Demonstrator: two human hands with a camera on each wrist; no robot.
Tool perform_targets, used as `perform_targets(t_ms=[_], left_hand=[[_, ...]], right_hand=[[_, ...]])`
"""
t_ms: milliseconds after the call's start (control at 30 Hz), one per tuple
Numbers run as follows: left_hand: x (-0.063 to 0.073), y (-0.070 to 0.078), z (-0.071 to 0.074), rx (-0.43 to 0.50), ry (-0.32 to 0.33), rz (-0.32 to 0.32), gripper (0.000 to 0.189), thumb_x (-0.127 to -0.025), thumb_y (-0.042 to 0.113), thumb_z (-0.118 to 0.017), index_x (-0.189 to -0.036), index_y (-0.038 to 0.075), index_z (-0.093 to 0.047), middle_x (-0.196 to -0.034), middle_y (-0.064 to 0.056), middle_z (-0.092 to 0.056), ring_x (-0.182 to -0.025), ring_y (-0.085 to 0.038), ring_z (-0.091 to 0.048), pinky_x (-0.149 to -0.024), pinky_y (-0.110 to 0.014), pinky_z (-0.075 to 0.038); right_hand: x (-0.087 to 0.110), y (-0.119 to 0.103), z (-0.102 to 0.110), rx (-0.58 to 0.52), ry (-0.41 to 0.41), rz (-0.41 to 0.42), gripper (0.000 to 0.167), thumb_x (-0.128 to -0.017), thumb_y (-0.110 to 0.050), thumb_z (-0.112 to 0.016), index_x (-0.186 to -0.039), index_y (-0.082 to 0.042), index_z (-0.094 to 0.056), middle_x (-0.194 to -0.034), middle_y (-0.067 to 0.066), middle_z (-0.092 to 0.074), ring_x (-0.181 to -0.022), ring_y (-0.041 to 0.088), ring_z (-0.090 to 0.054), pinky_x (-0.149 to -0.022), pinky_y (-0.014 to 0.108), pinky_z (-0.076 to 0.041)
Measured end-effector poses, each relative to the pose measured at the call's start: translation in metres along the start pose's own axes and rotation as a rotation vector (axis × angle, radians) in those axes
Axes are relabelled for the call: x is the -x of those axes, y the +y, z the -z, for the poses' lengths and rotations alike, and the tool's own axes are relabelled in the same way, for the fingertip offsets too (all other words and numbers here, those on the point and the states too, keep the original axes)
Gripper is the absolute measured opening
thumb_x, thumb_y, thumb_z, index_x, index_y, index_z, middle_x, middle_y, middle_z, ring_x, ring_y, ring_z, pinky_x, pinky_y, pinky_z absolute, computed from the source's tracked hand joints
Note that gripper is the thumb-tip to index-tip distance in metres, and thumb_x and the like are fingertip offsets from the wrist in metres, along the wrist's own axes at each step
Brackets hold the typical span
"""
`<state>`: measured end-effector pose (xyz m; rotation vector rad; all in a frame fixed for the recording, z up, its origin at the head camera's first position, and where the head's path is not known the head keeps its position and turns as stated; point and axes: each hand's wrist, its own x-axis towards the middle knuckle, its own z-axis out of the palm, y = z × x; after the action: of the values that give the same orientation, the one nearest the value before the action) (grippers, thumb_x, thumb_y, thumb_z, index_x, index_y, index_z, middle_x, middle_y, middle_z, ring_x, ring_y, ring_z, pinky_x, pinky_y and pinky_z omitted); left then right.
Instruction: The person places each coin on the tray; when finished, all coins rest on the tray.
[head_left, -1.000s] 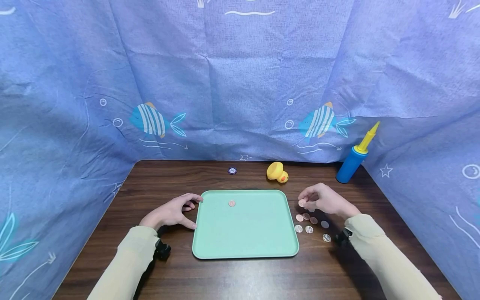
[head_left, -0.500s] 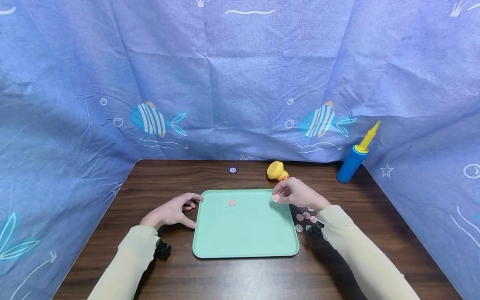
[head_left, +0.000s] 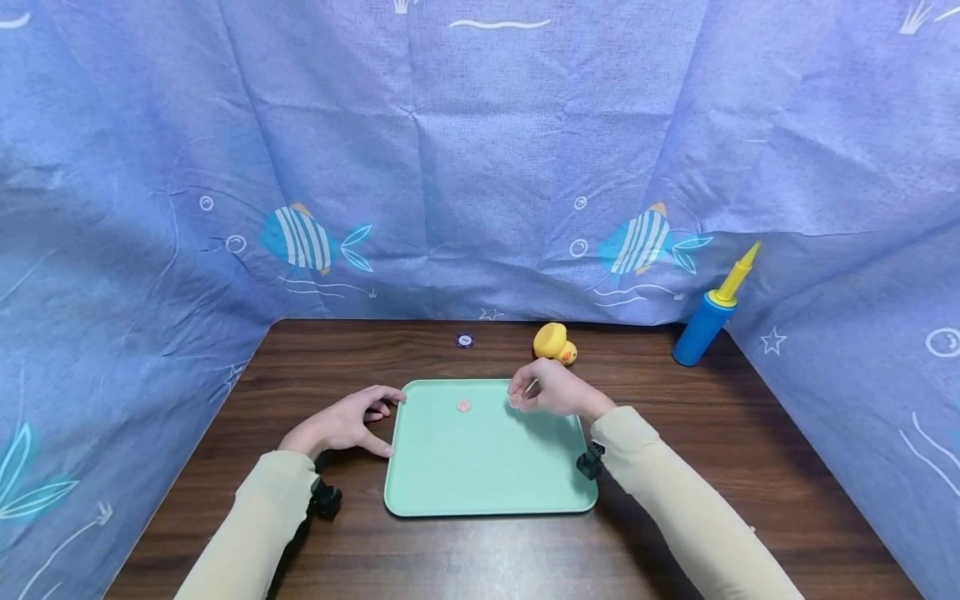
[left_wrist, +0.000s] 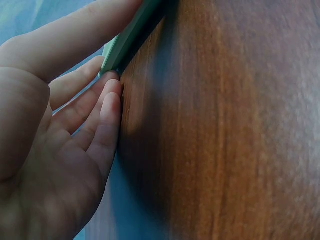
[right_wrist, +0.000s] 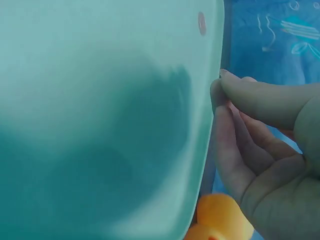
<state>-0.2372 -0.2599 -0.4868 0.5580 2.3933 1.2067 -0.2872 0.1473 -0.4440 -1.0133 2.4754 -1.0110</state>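
Note:
My right hand (head_left: 553,388) pinches a copper-coloured coin (head_left: 515,401) between thumb and forefinger, over the far part of the mint-green tray (head_left: 480,510). The right wrist view shows its fingertips close by the tray's far rim (right_wrist: 207,150), with the coin mostly covered. A second copper-coloured coin (head_left: 464,406) lies flat on the tray near the far side. My left hand (head_left: 347,423) rests at the tray's left edge, thumb and forefinger spread apart and touching the rim. In the left wrist view its other fingers (left_wrist: 107,117) extend loosely beside the tabletop.
Behind the tray a yellow rubber duck (head_left: 551,341) lies tipped over, close to my right hand. A dark blue poker chip (head_left: 465,341) sits farther back. At the back right stands a blue and yellow hand pump (head_left: 705,329). Patterned blue cloth (head_left: 480,167) encloses the table.
My right hand has carried the pinched coin left from beside the tray to over it. Its arm now hides the several coins at the right. My left hand stays in place.

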Motion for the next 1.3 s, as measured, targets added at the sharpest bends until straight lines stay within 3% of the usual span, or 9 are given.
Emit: perform_targets(t_ms=[400,733,1033,1300], left_hand=[[0.001,0.002,-0.003,-0.006,-0.005,-0.006,0.089,-0.079,0.023,-0.095,-0.153,0.005,-0.049,-0.149,-0.017,-0.050,-0.123,-0.029,-0.051,-0.113,-0.049,-0.045],[0.002,0.001,-0.002,0.021,0.001,0.002,0.090,-0.078,0.021,-0.096,-0.153,0.006,-0.049,-0.147,-0.015,-0.050,-0.122,-0.029,-0.050,-0.113,-0.053,-0.043],[0.002,0.001,-0.002,0.001,0.001,-0.005,0.089,-0.078,0.022,-0.096,-0.153,0.006,-0.049,-0.148,-0.015,-0.051,-0.122,-0.028,-0.051,-0.112,-0.049,-0.045],[0.001,0.001,-0.001,0.005,-0.002,-0.023,0.088,-0.079,0.019,-0.095,-0.152,0.004,-0.049,-0.148,-0.018,-0.050,-0.122,-0.030,-0.051,-0.113,-0.052,-0.044]], right_hand=[[-0.021,-0.002,-0.028,0.100,-0.036,-0.018,0.020,-0.084,0.008,-0.083,-0.099,-0.005,-0.078,-0.088,0.000,-0.076,-0.081,0.006,-0.068,-0.078,0.024,-0.058],[-0.029,-0.003,-0.043,0.151,0.044,-0.027,0.010,-0.090,-0.003,-0.083,-0.099,-0.005,-0.079,-0.089,0.002,-0.076,-0.083,0.011,-0.068,-0.078,0.027,-0.059],[-0.033,-0.009,-0.046,0.202,0.059,-0.082,0.005,-0.094,-0.012,-0.081,-0.097,-0.009,-0.080,-0.091,-0.001,-0.077,-0.088,0.013,-0.070,-0.081,0.032,-0.059],[-0.036,-0.011,-0.047,0.243,0.067,-0.075,0.008,-0.097,-0.018,-0.078,-0.096,-0.010,-0.080,-0.092,-0.002,-0.077,-0.090,0.016,-0.072,-0.083,0.035,-0.060]])
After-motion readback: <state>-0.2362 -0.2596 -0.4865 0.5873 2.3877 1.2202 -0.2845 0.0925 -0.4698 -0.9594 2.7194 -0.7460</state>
